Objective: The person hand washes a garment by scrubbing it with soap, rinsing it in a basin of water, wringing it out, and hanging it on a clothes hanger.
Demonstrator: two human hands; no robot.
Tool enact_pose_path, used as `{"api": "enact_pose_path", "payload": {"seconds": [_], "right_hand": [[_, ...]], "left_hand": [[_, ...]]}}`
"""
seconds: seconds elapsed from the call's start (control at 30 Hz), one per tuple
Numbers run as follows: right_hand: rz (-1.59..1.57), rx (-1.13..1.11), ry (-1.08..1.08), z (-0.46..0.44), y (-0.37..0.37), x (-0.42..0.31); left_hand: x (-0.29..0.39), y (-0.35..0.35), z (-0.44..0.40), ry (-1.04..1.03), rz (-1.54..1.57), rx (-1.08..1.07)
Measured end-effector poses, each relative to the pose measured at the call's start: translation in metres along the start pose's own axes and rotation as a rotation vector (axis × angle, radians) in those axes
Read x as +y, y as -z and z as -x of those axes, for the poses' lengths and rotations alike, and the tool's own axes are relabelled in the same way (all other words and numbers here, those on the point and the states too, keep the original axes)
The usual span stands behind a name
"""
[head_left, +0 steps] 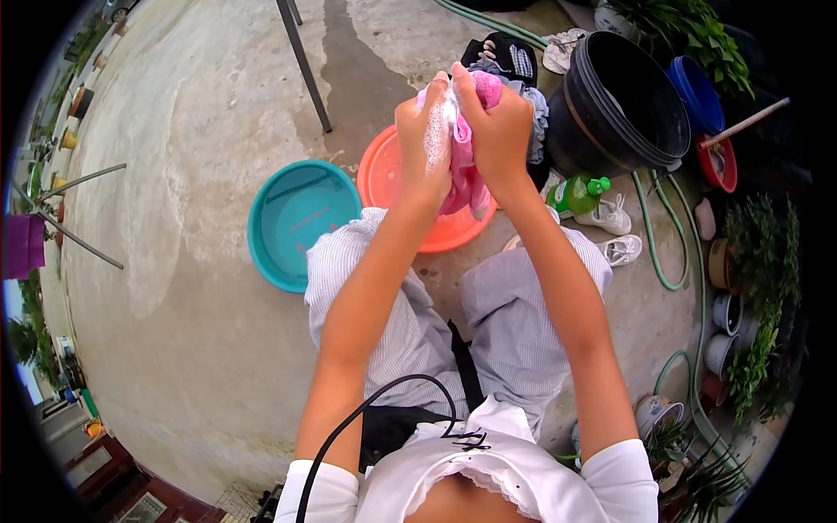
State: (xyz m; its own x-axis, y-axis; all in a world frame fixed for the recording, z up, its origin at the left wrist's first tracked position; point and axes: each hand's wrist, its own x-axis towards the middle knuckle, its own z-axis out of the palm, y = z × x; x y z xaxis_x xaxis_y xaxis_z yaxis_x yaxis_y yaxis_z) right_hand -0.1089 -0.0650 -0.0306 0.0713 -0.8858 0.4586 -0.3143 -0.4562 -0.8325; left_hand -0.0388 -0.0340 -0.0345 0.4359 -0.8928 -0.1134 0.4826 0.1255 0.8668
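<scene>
Left hand (424,131) and right hand (501,131) clench their fingers (466,92) around soapy pink cloth (471,186) above orange basin (380,167), likely so drips land within its rim. Far-side grip unclear.

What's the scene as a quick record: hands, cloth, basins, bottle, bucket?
Left hand: left hand grips the pink cloth, suds on its back
Right hand: right hand grips the same cloth
Cloth: bunched, hanging above the orange basin
Left of that: teal basin on the concrete
Bottle: green bottle by white shoes
Bucket: black bucket, beyond the bottle
</scene>
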Motion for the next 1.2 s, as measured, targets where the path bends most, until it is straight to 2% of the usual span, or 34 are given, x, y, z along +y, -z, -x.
{"api": "enact_pose_path", "payload": {"seconds": [0.13, 0.17, 0.23, 0.3, 0.37, 0.43, 0.57, 0.6, 0.67, 0.7, 0.8, 0.93, 0.97, 1.03, 1.13, 1.17, 1.2], "right_hand": [[0.128, -0.079, 0.325, 0.028, -0.008, -0.015], [0.104, -0.066, 0.320, 0.027, -0.008, -0.014], [0.057, -0.040, 0.310, 0.018, -0.006, -0.011], [-0.029, -0.024, 0.082, 0.003, -0.002, -0.005], [-0.222, -0.031, -0.165, -0.007, 0.003, 0.001], [-0.289, -0.020, -0.206, -0.009, 0.000, 0.014], [-0.159, 0.014, -0.093, 0.003, 0.002, -0.008], [-0.106, 0.037, 0.002, 0.009, -0.001, -0.012], [-0.051, -0.056, 0.199, 0.025, -0.007, -0.010], [0.039, -0.055, 0.337, 0.030, -0.009, -0.012], [-0.010, -0.026, 0.308, 0.019, -0.008, -0.009], [-0.167, -0.014, -0.140, -0.007, -0.002, 0.004], [-0.185, -0.025, -0.156, -0.010, -0.002, 0.009], [-0.221, -0.036, -0.197, -0.010, -0.001, 0.014], [-0.042, 0.026, 0.025, 0.006, -0.006, 0.000], [-0.073, -0.029, 0.040, 0.013, -0.006, -0.009], [-0.020, -0.010, 0.210, 0.017, -0.012, -0.005]], "left_hand": [[0.009, 0.012, -0.011, 0.055, 0.109, 0.006], [0.009, 0.013, -0.011, 0.083, 0.124, 0.013], [0.005, 0.011, -0.008, -0.017, 0.089, -0.043], [0.002, 0.003, -0.002, -0.053, 0.124, -0.084], [0.000, -0.006, 0.006, 0.015, 0.054, 0.004], [-0.005, -0.010, 0.008, -0.017, -0.007, 0.040], [0.008, -0.008, 0.003, 0.024, 0.014, 0.036], [0.009, -0.005, 0.000, 0.044, 0.059, 0.035], [0.010, 0.004, -0.009, 0.084, 0.150, 0.031], [0.005, 0.008, -0.015, 0.011, 0.065, 0.032], [-0.004, 0.012, -0.013, -0.047, 0.073, -0.074], [-0.006, 0.001, 0.000, -0.021, 0.016, -0.074], [-0.009, -0.001, -0.001, 0.082, 0.014, -0.017], [-0.004, -0.006, -0.001, 0.060, -0.002, 0.024], [-0.005, 0.002, -0.012, -0.033, 0.097, -0.035], [-0.004, 0.007, -0.017, 0.033, 0.099, -0.012], [-0.001, 0.009, -0.019, 0.100, 0.102, 0.011]]}}
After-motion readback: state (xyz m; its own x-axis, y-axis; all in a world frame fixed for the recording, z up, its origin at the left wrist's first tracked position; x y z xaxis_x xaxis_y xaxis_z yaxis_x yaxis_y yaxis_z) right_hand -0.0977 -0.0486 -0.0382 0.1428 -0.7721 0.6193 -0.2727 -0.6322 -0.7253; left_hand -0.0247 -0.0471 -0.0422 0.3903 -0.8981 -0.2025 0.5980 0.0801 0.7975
